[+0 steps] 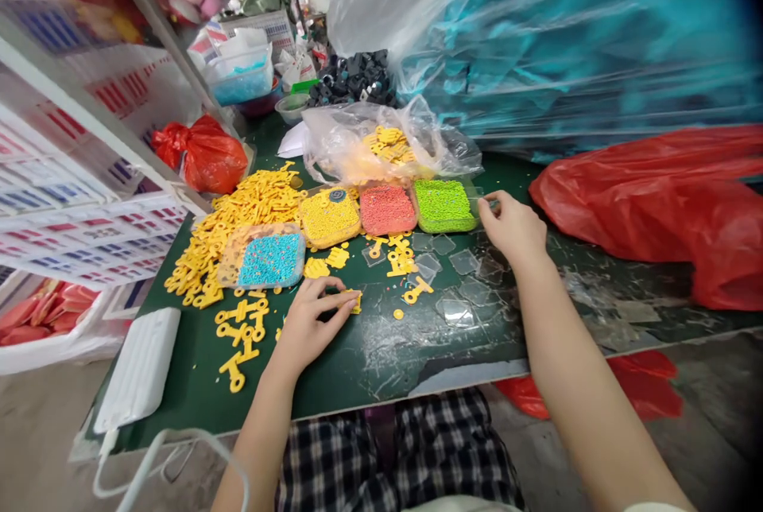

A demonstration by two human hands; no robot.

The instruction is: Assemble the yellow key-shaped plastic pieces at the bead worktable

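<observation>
My left hand is closed, thumb and fingertips pinching a small yellow plastic piece just above the table. My right hand has its thumb and fingers drawn together at the right edge of the tray of green beads; whatever lies between the fingertips is hidden. In a row beside that tray stand a tray of red beads and a tray of yellow beads with a dark round disc on top. Nearer my left hand is a tray of blue beads. Small clear plastic squares lie between my hands.
A heap of yellow plastic parts covers the left of the green table. Behind the trays lies a clear bag with yellow parts. A white power bank rests front left. Red plastic sheeting lies to the right.
</observation>
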